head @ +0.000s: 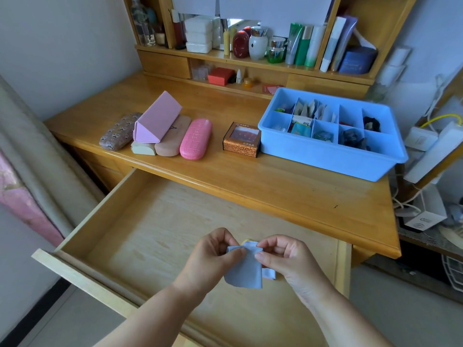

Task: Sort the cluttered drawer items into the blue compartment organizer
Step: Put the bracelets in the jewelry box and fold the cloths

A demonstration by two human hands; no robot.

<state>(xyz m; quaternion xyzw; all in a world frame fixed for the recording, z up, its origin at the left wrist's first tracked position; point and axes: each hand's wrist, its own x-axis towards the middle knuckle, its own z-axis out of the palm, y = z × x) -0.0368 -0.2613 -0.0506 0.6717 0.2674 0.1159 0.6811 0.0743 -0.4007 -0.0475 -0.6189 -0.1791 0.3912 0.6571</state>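
Observation:
My left hand (215,254) and my right hand (283,256) both pinch the top edge of a small light-blue cloth (245,271), held above the open wooden drawer (140,221). A bit of yellow shows behind the cloth's top edge. The blue compartment organizer (333,156) stands on the desk at the right, with packets and small dark items in several compartments.
On the desk (275,186) lie several glasses cases: a patterned brown one (117,131), a pink triangular one (157,118), a beige one (170,144) and a pink oval one (196,139). A small copper box (241,140) stands beside the organizer. Shelves with bottles rise behind.

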